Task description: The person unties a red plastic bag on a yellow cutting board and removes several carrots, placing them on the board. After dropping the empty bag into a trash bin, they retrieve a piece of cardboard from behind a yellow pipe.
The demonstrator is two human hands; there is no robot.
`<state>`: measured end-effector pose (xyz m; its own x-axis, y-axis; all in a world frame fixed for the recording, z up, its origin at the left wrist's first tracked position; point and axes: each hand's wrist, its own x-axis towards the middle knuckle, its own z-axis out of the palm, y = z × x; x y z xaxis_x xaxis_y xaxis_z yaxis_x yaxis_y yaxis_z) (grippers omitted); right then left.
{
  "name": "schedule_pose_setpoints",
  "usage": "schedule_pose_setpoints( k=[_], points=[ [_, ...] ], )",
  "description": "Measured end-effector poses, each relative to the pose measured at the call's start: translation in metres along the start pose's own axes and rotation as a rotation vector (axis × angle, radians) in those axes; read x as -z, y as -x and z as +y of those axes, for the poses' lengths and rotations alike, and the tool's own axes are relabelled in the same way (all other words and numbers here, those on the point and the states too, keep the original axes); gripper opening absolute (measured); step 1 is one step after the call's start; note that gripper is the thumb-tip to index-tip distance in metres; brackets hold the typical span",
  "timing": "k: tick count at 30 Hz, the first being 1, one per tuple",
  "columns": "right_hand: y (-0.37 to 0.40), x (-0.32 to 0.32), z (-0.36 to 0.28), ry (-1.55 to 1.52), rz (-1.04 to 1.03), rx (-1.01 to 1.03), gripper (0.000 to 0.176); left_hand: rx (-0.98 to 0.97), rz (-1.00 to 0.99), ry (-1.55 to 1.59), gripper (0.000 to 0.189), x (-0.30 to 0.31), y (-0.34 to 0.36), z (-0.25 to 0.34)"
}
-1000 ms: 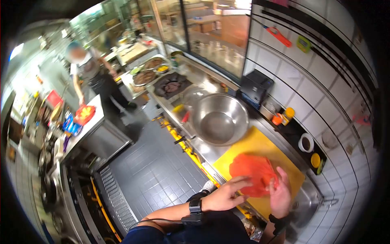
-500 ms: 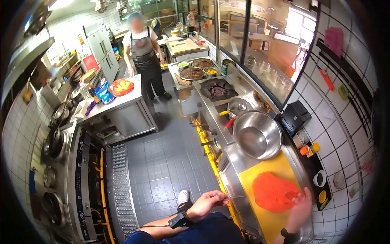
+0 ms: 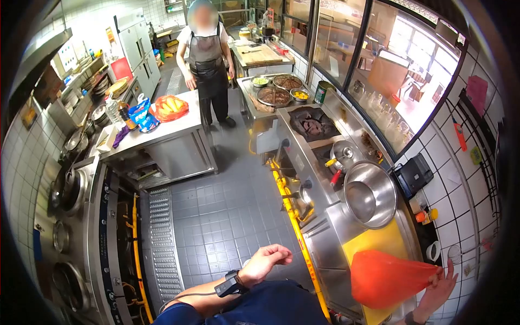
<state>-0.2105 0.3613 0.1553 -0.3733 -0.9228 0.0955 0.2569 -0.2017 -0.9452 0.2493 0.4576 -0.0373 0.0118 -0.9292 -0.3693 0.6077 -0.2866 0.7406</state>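
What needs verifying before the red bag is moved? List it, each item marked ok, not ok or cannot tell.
1. Right hand gripping the red bag at its gathered end: ok.
2. Left hand supporting the bag: not ok, it is away from it.
3. Big metal bowl empty: ok.
4. Bag fully off the yellow board: cannot tell.
5. Bag's contents known: cannot tell, the red plastic hides them.
6. Co-worker away from the bag: ok.

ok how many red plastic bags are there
2. One red bag is in the right hand, over the yellow board; a second red bag sits on the white counter beside the blue packet. Others may be hidden.
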Motion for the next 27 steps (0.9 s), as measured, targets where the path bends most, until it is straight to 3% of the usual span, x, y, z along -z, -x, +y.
schedule_pose_setpoints(
  k=[2,3,7,8,10,12,16,18,24,27],
  points=[
    [0.014,-0.011,-0.016,0.046,-0.133,0.006,0.06,0.024,0.03,0.016,0.019,0.015,-0.001,0.012],
    [0.03,-0.036,-0.022,0.008,0.023,0.0,0.061,0.022,0.011,0.019,0.018,0.022,-0.003,0.016],
    [0.045,-0.044,-0.026,-0.025,0.208,-0.009,0.062,0.041,0.016,0.008,0.02,0.042,-0.003,0.029],
    [0.041,-0.012,-0.025,-0.024,-0.031,-0.059,0.066,0.06,0.01,0.016,0.02,0.048,-0.004,0.027],
    [0.052,-0.025,-0.026,-0.026,-0.267,-0.096,0.07,0.072,-0.008,0.02,0.02,0.057,-0.006,0.028],
    [0.073,-0.051,-0.022,-0.065,-0.144,-0.066,0.065,0.109,0.013,0.051,0.018,0.065,-0.005,0.029],
    [0.09,-0.089,-0.018,-0.046,-0.185,-0.033,0.067,0.096,0.005,0.058,0.018,0.078,-0.004,0.037],
    [0.093,-0.101,-0.027,-0.417,-0.666,-0.229,0.092,0.078,0.001,0.055,0.018,0.087,-0.004,0.04],
    [0.104,-0.143,-0.018,-0.314,-0.535,-0.203,0.083,0.05,0.013,0.11,0.021,0.105,0.002,0.046],
    [0.097,-0.152,-0.013,-0.436,-0.677,-0.269,0.083,0.037,0.021,0.122,0.021,0.112,0.006,0.048]
  ],
)
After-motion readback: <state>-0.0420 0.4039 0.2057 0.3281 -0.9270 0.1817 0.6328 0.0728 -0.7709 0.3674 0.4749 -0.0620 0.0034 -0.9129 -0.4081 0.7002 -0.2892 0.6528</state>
